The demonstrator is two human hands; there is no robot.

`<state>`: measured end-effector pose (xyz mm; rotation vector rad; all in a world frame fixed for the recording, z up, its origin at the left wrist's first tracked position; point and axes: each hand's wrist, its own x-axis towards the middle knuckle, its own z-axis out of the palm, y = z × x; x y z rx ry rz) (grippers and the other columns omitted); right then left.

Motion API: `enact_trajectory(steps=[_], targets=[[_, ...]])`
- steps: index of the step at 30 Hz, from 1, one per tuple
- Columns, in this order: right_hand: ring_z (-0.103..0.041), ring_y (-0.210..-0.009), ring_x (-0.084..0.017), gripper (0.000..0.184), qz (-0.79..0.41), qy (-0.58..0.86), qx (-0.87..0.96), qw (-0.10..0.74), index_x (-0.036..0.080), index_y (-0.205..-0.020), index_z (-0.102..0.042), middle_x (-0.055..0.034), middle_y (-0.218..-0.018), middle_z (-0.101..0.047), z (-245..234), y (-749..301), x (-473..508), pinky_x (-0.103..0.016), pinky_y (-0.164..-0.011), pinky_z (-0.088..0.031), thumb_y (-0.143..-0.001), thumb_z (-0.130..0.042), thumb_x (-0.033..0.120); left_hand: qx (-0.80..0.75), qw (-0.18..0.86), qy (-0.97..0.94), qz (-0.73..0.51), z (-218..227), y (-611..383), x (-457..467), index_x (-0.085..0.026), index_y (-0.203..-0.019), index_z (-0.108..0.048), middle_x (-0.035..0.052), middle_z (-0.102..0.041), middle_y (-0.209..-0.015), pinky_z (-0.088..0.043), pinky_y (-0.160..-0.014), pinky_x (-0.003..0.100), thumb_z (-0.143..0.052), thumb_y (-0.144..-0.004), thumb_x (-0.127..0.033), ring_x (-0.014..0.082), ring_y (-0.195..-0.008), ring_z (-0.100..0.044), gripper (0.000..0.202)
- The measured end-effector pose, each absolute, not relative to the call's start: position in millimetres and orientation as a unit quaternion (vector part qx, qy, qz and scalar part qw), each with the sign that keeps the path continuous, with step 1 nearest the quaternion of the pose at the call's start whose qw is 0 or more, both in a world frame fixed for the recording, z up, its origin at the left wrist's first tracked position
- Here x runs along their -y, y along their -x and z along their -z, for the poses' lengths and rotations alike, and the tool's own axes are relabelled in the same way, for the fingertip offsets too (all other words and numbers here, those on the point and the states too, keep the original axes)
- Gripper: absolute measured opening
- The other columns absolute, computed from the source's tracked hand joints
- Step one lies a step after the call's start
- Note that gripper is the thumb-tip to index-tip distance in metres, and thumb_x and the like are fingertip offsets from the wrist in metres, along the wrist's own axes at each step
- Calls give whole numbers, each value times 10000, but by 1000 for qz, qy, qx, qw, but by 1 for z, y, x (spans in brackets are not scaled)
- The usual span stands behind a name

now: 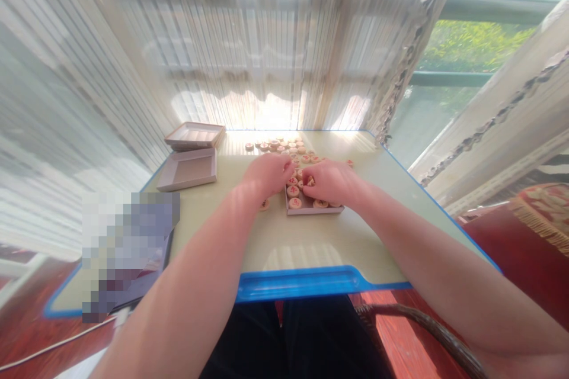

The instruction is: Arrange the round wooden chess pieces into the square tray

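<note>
An open shallow box (315, 211) stands on the table in front of me with several round xiangqi pieces (293, 191) inside, some marked in red. My right hand (329, 180) is over the box, its fingers pinched on a xiangqi piece (310, 180). Just left of it, my left hand (268, 173) is at the box's left side with fingers curled inward; what they hold, if anything, is hidden. One loose piece (264, 205) lies under my left wrist, outside the box. Beyond both hands, more loose pieces (275, 144) are spread over the table.
Two shallow box parts, a near tray (189, 170) and a far one (195, 134), rest at the table's back left. A blurred-out device (133, 254) lies at the left. The table (275, 249) has a blue rim; sheer curtains (267, 41) hang behind it.
</note>
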<state>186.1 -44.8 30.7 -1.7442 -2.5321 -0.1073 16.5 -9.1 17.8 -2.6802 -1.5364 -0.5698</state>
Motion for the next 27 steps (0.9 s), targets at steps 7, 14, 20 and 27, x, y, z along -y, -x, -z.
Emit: enact_trajectory(steps=[7,14,20,27], targets=[[-585,-785,-185,218,22,578,815,32,256,-838,-670,-12,-846,-693,-33,-184,45,-249,-557,-336,-747,-512,375,492,1,853,175,-19,-17,10,-192,-699,-612,62,-664,-755,-391,-610,296,-360,-864,-361,203,-708,-588,346],[-568,-757,-177,214,18,575,816,51,254,-812,-672,-9,-805,-683,-31,-184,47,-248,-538,-303,-737,-513,376,494,11,853,168,-18,-16,8,-193,-712,-616,63,-650,-741,-389,-599,295,-374,-847,-343,205,-698,-581,315],[-549,-680,-149,275,-26,580,802,139,223,-874,-688,-18,-757,-661,-48,-196,47,-247,-549,-311,-779,-484,382,506,-6,848,160,-17,-16,9,-197,-810,-641,63,-667,-789,-433,-662,297,-390,-841,-293,211,-747,-599,271],[-586,-835,-195,318,27,717,677,160,200,-995,-672,-76,-995,-664,-42,-243,18,-272,-637,-386,-786,-465,322,510,2,841,182,-11,-13,5,-213,-1268,-491,76,-584,-1218,-428,-922,323,-415,-782,-107,237,-1159,-490,504]])
